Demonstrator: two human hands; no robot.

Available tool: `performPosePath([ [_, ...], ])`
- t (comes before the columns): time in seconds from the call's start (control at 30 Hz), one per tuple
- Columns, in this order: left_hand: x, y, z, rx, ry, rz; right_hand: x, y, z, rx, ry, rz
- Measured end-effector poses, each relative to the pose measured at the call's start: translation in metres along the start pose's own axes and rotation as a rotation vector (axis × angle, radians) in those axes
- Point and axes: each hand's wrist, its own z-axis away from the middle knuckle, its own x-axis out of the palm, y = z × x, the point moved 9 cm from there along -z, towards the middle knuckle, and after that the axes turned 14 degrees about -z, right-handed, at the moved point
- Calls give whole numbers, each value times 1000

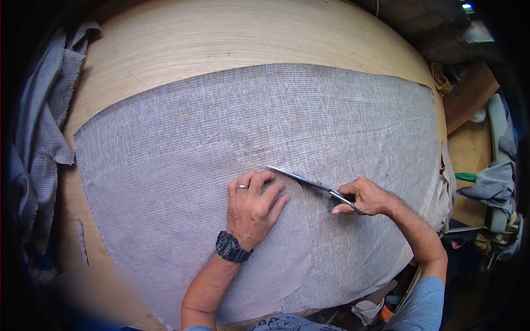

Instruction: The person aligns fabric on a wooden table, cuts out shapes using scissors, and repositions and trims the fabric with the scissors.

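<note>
My right hand (363,197) grips the handles of a pair of long metal scissors (302,179). The blades look closed or nearly so, and their tip points left, just above the fingers of my left hand. My left hand (255,205), with a ring and a black wristwatch (231,247), rests on a paler, finely ribbed piece of fabric (171,220), fingers apart and slightly bent. That paler piece lies over a larger grey woven fabric (331,121). The scissors lie close along the paler piece's upper right edge; whether they touch the cloth I cannot tell.
Beneath the fabric is a light wooden table (182,38). Grey cloth (61,94) hangs in folds over its left edge, near a narrow fabric strip (82,243). A brown board (469,99) and grey cloth scraps (491,182) are at the right.
</note>
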Motion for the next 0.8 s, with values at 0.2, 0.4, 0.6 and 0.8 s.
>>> performPosePath([
  [0.2, -1, 0, 0, 6, 2, -2, -12, -18, -4, -30, 1, 166],
  [0.4, -2, 1, 1, 32, 15, -14, -18, -33, -15, -82, 50, 228],
  [0.6, 0, 1, 3, 34, 58, -8, -25, -32, -19, -34, -23, 257],
  [0.8, -2, 2, 2, 40, 52, -5, -27, -68, -29, -157, 61, 391],
])
